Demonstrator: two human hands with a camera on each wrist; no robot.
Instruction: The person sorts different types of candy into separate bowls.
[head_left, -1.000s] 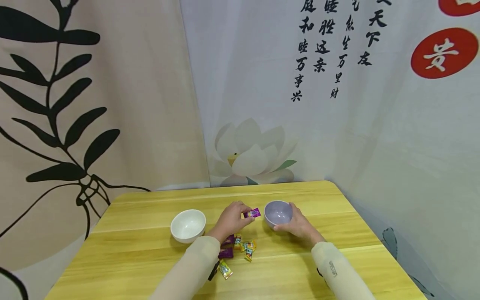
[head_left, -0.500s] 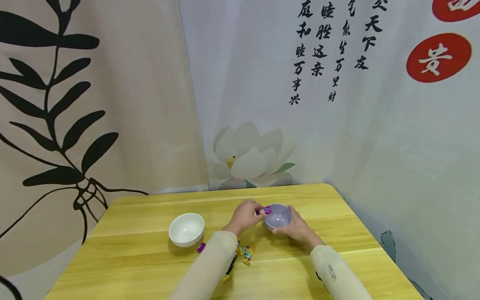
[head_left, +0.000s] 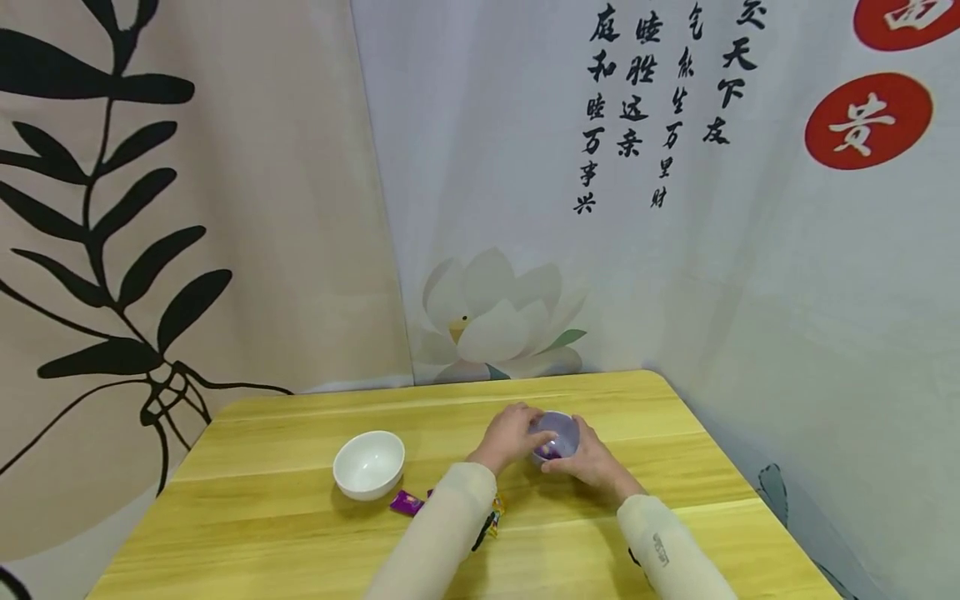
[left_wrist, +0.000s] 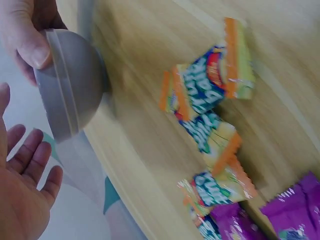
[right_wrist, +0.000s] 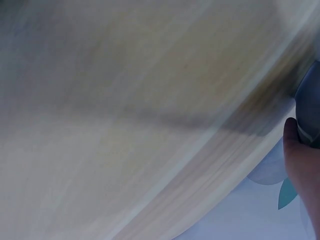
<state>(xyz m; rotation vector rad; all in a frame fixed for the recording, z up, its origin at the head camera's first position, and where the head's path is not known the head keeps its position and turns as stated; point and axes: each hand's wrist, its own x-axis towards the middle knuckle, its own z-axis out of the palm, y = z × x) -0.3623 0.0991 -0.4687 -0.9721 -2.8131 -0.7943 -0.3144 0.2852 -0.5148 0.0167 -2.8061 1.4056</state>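
Observation:
My right hand [head_left: 596,462] grips the small purple bowl [head_left: 567,433], thumb and fingers on its right side; the left wrist view shows this bowl [left_wrist: 82,82] from the side. Inside it lies a purple-wrapped candy [head_left: 547,452]. At the bowl's left rim is my left hand [head_left: 510,437], holding nothing; its fingers [left_wrist: 27,155] are loosely bent in the left wrist view. Several yellow-orange wrapped candies [left_wrist: 202,85] and purple-wrapped candies [left_wrist: 295,207] lie on the table, partly hidden behind my left forearm in the head view.
A white bowl [head_left: 369,467] stands on the wooden table [head_left: 247,500] to the left of my hands. Behind the table's far edge hangs a printed cloth [head_left: 480,208] with leaves, a lotus and writing.
My left hand has carried a purple-wrapped candy rightward to the purple bowl and let go of it there. My right hand keeps holding the bowl.

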